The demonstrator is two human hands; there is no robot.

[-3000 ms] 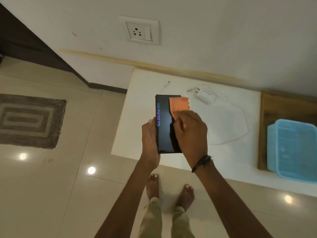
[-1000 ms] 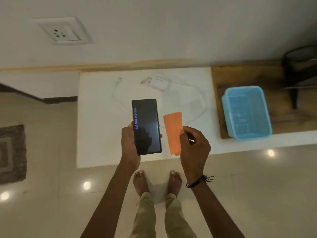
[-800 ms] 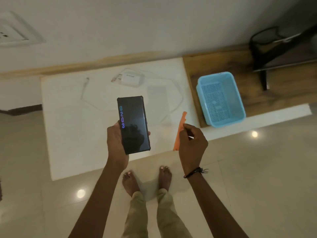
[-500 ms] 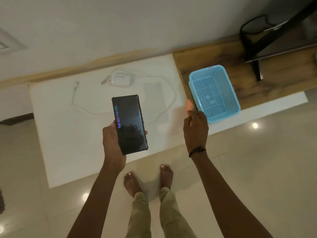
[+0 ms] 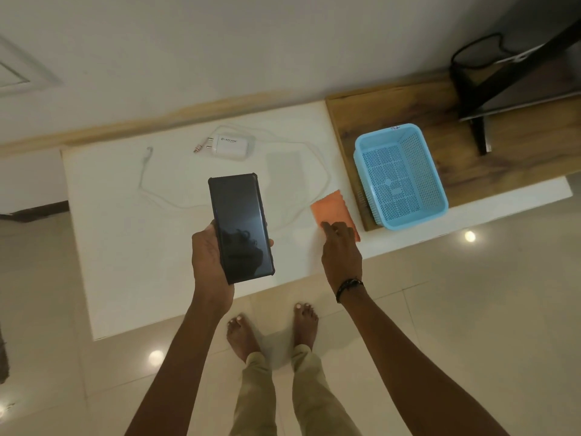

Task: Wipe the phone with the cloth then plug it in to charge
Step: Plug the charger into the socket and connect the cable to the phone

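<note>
My left hand [image 5: 207, 259] grips the black phone [image 5: 240, 228] by its lower half, face up above the white table [image 5: 125, 247]; its screen is dark. The orange cloth [image 5: 330, 209] lies flat on the table's right part, just left of the blue basket. My right hand [image 5: 341, 250] rests on the cloth's near end with its fingers stretched out. A white charger adapter [image 5: 231, 147] lies at the back of the table. Its white cable [image 5: 151, 190] loops across the tabletop, with the free plug end [image 5: 148, 151] at the back left.
A blue plastic basket [image 5: 386, 129] stands empty on a wooden board [image 5: 361, 111] at the right. Behind it are a black stand leg [image 5: 481, 133] and black cords. A wall socket plate [image 5: 15, 70] shows at the far left edge. My bare feet stand on the glossy tiled floor.
My right hand carried the cloth off the phone to the right and laid it flat on the table beside the basket. The phone's lit digits have gone dark. The view swung right.
</note>
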